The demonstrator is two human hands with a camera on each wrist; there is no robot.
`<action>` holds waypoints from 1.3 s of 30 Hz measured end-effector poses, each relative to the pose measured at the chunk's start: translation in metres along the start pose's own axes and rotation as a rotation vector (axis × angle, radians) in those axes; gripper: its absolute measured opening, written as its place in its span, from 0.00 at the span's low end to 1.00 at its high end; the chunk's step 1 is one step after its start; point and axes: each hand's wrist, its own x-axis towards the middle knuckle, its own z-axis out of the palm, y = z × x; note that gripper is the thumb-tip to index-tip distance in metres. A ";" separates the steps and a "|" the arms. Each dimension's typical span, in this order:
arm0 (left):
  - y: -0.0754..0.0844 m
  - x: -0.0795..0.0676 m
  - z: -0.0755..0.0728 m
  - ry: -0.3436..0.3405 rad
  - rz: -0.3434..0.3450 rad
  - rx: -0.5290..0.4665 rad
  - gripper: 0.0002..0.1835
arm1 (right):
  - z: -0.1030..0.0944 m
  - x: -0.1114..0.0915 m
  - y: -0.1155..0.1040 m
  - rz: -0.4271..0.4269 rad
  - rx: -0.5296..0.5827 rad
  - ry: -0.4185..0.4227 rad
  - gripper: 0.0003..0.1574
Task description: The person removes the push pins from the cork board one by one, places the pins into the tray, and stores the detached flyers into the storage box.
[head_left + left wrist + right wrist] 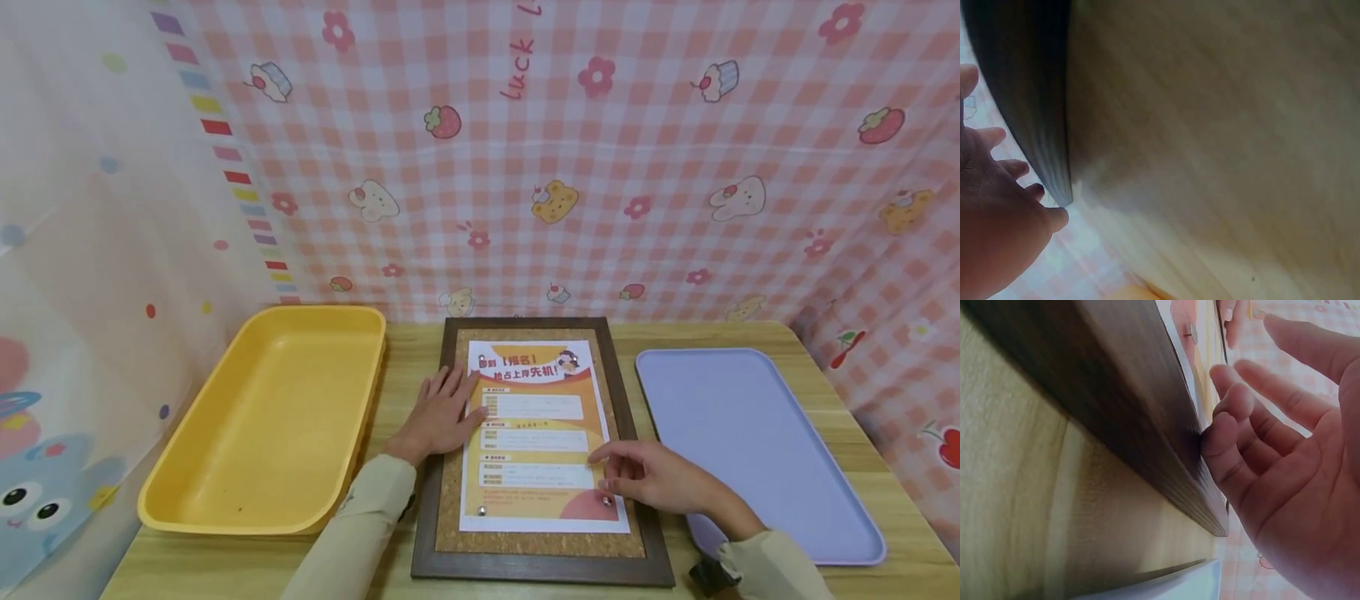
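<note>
An orange and white printed poster (536, 471) lies on a cork board (551, 543) with a dark wooden frame (543, 567). Silver push pins show at its corners, one at the lower right (607, 501) and another at the lower left (482, 511). My left hand (442, 414) lies across the frame's left side, fingers spread and reaching the poster's left edge. Over the right side, my right hand (648, 477) holds nothing. Its fingers are loosely bent near the lower right pin, and in the right wrist view the little finger (1219, 434) appears to touch the frame.
A deep yellow tray (262, 417) stands to the left of the board. On the right lies a shallow lilac tray (757, 450), close to my right forearm. The wooden table (405, 358) meets a pink checked cloth (480, 167) at the back.
</note>
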 end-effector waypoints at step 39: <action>0.002 0.005 0.000 -0.152 -0.031 0.011 0.36 | -0.002 -0.004 0.012 0.073 0.151 -0.109 0.17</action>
